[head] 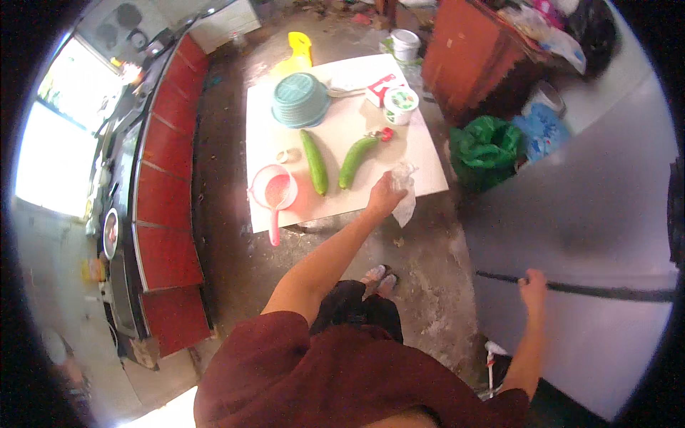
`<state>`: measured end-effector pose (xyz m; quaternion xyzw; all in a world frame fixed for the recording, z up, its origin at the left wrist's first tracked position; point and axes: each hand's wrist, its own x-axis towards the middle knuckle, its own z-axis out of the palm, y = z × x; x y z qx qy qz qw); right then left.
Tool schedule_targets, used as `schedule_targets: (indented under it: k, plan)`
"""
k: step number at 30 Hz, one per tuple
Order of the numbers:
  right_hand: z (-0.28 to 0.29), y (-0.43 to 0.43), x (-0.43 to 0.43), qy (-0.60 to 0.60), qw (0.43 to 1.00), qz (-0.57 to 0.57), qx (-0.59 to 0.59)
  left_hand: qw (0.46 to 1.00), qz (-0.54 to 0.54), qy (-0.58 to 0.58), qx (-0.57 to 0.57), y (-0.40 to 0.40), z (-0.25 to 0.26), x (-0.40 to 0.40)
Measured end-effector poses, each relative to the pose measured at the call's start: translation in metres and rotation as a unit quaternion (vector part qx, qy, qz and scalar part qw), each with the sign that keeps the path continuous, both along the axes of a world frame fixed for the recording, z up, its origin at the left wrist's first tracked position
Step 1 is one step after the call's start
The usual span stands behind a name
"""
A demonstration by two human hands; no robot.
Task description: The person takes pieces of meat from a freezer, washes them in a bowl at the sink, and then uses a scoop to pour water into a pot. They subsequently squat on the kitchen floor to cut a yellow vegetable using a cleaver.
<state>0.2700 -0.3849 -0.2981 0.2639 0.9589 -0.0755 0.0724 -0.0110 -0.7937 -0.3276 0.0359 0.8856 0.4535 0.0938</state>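
My left hand (386, 193) is closed around a clear container (402, 174) at the table's front right corner. Below it a thin white sheet (405, 211) hangs over the edge; whether it is paper or plastic I cannot tell. My right hand (533, 287) has its fingers curled at the dark gap between the doors of a grey refrigerator (567, 224). Two long green cucumbers, one on the left (314, 163) and one on the right (356, 163), lie on the white table (332, 115). A small red thing (386, 134) touches the right one's far end.
Also on the table are a pink dipper (274, 187), a small pale ring (282, 156), an upturned teal basket (301, 99), a lidded white tub (401, 107) and a red-and-white box (381, 90). A green plastic bag (484, 152) stands by the refrigerator. Red cabinets (168, 214) line the left.
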Motion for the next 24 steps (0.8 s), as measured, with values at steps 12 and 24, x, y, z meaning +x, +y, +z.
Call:
schedule_targets:
  k: [12,24]
  plan:
    - [-0.034,-0.249,-0.071,-0.043,0.897,0.127,-0.421,0.886,0.404,-0.032,-0.225,-0.291,-0.122,0.056]
    - [0.281,-0.633,-0.152,-0.192,0.204,0.437,-0.855,0.858,0.288,-0.279,0.320,-0.367,-0.044,0.071]
